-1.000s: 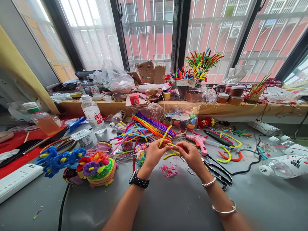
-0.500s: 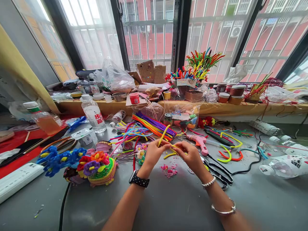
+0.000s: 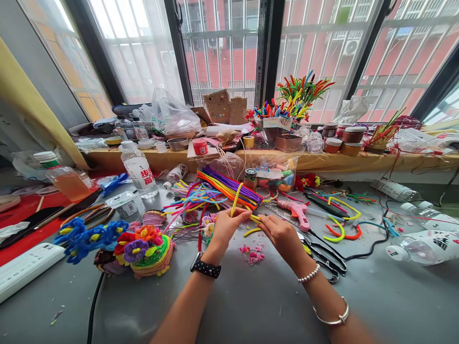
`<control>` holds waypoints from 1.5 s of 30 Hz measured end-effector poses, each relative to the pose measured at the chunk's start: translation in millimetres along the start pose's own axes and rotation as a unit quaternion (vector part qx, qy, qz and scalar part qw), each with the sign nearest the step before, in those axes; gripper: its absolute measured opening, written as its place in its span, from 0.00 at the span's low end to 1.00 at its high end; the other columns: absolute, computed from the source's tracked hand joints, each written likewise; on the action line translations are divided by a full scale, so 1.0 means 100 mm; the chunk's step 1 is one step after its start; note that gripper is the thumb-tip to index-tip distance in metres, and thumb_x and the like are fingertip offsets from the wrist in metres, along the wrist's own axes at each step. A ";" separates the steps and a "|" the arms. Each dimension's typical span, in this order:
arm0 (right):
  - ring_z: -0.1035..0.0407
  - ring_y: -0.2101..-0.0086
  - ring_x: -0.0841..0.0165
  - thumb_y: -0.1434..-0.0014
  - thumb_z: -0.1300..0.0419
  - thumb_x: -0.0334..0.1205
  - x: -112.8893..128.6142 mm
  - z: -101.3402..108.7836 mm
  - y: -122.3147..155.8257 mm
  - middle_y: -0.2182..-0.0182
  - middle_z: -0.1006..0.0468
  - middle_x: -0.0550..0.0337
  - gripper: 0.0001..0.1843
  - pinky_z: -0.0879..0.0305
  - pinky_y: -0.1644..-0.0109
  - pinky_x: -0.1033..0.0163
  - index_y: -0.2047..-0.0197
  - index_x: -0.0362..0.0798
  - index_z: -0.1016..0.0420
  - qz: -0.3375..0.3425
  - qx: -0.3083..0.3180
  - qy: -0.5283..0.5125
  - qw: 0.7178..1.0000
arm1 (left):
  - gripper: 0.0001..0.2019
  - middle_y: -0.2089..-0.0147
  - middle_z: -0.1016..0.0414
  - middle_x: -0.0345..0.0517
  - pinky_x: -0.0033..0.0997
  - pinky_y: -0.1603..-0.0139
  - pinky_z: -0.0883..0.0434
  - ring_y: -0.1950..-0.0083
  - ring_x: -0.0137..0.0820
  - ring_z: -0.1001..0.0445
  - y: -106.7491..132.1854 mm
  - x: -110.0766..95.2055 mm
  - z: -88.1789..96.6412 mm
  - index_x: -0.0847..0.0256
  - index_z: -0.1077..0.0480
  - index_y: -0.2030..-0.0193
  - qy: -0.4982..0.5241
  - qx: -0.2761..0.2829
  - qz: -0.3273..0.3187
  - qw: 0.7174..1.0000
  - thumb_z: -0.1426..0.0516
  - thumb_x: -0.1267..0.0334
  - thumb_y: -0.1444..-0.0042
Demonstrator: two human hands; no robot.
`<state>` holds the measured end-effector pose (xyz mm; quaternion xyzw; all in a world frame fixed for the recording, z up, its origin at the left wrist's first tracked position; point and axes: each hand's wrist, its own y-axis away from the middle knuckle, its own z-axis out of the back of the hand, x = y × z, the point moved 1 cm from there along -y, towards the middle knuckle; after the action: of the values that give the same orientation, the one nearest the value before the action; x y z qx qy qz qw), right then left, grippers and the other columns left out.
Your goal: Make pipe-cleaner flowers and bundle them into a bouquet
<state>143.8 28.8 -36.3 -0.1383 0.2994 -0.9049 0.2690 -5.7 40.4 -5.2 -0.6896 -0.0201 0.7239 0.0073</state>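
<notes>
Between my two hands is a yellow pipe cleaner (image 3: 235, 199), bent, with one end standing up above my left hand (image 3: 226, 231). My left thumb and fingers pinch it. My right hand (image 3: 280, 234) has its fingers closed on the same pipe cleaner at the other side, a short gap from the left fingertips. Below the hands lies a small heap of pink fuzz clippings (image 3: 252, 254) on the grey table. Behind them rests a bundle of purple, orange and yellow pipe cleaners (image 3: 231, 187). A pink glue gun (image 3: 296, 212) lies beyond my right hand.
Black-handled scissors (image 3: 326, 258) lie right of my right hand, near the glue gun's black cable. Fuzzy flower pieces (image 3: 138, 251) sit at the left. A water bottle (image 3: 139, 171) stands behind them; more bottles (image 3: 425, 247) lie at the right. A cluttered windowsill runs along the back.
The upright end of the yellow pipe cleaner has swung left and stands steeper. My right hand has turned over slightly, its back more toward me, and both wrists have shifted a little left.
</notes>
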 end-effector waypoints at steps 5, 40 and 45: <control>0.34 0.76 0.69 0.40 0.57 0.38 -0.01 0.00 0.00 0.76 0.29 0.56 0.16 0.42 0.74 0.67 0.60 0.42 0.30 -0.001 0.014 0.010 1.000 | 0.07 0.82 0.31 0.40 0.22 0.79 0.44 0.80 0.21 0.39 0.00 -0.02 -0.01 0.65 0.27 0.80 0.015 0.000 0.000 1.000 0.39 0.62 0.65; 0.39 0.81 0.76 0.54 0.41 0.44 0.01 -0.07 -0.03 0.82 0.30 0.64 0.11 0.45 0.80 0.71 0.73 0.44 0.29 -0.317 -0.012 -0.628 0.711 | 0.13 0.85 0.46 0.32 0.22 0.83 0.56 0.83 0.17 0.54 0.02 0.09 -0.12 0.66 0.30 0.74 0.108 0.001 0.000 0.994 0.41 0.56 0.62; 0.42 0.82 0.79 0.59 0.36 0.42 -0.05 -0.07 -0.03 0.83 0.33 0.67 0.10 0.46 0.81 0.74 0.76 0.44 0.30 -0.392 -0.057 -0.728 0.560 | 0.14 0.83 0.44 0.32 0.21 0.83 0.58 0.84 0.16 0.54 0.01 0.11 -0.10 0.66 0.32 0.75 0.108 0.022 0.017 0.994 0.41 0.55 0.61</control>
<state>143.5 37.3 -40.5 -0.8689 -0.0312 -0.4940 0.0063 4.2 40.0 -17.0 -0.7635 0.0084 0.6456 0.0124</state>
